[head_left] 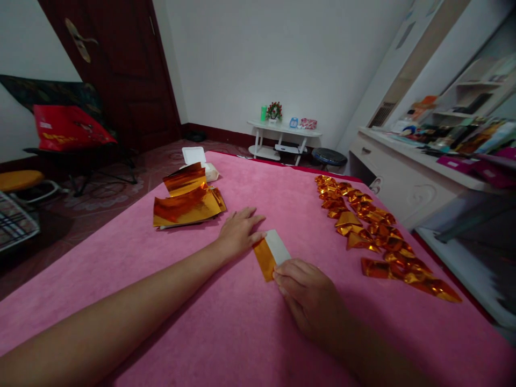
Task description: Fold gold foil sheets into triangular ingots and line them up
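A sheet of gold foil paper [265, 260] lies on the pink cloth in front of me, partly folded so that a white strip shows beside the gold one. My left hand [241, 232] rests flat with its fingers spread, the thumb touching the paper's far left corner. At the near right end, my right hand [308, 293] is closed, with thumb and fingertips pinching the paper's edge. A stack of gold foil sheets [187, 207] lies beyond my left hand. To the right are rows of folded gold foil pieces [363, 236].
The pink cloth [181, 333] covers the surface under my hands. An open white container [194, 156] stands behind the stack. A cluttered white dresser [419, 161] borders the right side. At the back wall is a small white table [282, 128]; a red bag [72, 128] sits on a chair at left.
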A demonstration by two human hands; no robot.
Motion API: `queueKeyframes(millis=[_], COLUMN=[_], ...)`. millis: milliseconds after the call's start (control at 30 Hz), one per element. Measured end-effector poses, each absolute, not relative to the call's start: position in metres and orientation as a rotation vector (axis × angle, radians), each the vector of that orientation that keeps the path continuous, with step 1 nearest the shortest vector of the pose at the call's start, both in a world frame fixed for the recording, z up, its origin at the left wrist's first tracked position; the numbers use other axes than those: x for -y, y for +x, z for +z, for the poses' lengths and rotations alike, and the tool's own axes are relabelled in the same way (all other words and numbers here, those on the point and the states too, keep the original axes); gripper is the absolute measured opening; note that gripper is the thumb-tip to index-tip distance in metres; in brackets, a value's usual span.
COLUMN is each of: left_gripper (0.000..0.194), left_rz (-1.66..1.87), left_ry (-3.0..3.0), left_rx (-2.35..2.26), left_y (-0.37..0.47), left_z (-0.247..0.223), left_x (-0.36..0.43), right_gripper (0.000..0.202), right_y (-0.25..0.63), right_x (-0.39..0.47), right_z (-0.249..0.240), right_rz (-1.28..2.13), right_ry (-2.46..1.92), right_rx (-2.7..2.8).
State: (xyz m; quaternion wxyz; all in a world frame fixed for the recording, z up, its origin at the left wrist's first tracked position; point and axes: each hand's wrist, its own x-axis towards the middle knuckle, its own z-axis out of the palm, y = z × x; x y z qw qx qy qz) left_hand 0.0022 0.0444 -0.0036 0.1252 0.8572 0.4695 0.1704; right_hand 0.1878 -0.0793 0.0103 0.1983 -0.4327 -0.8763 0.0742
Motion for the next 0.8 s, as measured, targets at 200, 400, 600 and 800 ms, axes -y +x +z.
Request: queueKeyframes(millis=[200, 400, 600, 800], left_gripper=[0.09, 0.07, 0.027, 0.03], left_rz=[0.484, 0.692, 0.762, 0.552], left_ry=[2.479, 2.447, 2.67, 2.629], left_rx=[-1.423, -1.565, -0.889, -0.738], left_y=[0.005, 0.005, -0.001, -0.013], left_z=[-0.011, -0.007, 0.015, 0.022], left_x=[-0.016, -0.046, -0.003, 0.03], right_gripper=[0.022, 0.025, 0.029, 0.033], right_y=[0.187, 0.189, 0.193, 0.195], right_x=[0.079, 0.08, 0.078, 0.072], right_z=[0.01, 0.009, 0.011, 0.009], right_rz=[0.213, 0.249, 0.44, 0.585], right_ry=[-1.206, -1.177, -1.178, -1.112], right_rx=[2.447, 2.369, 2.239, 2.064])
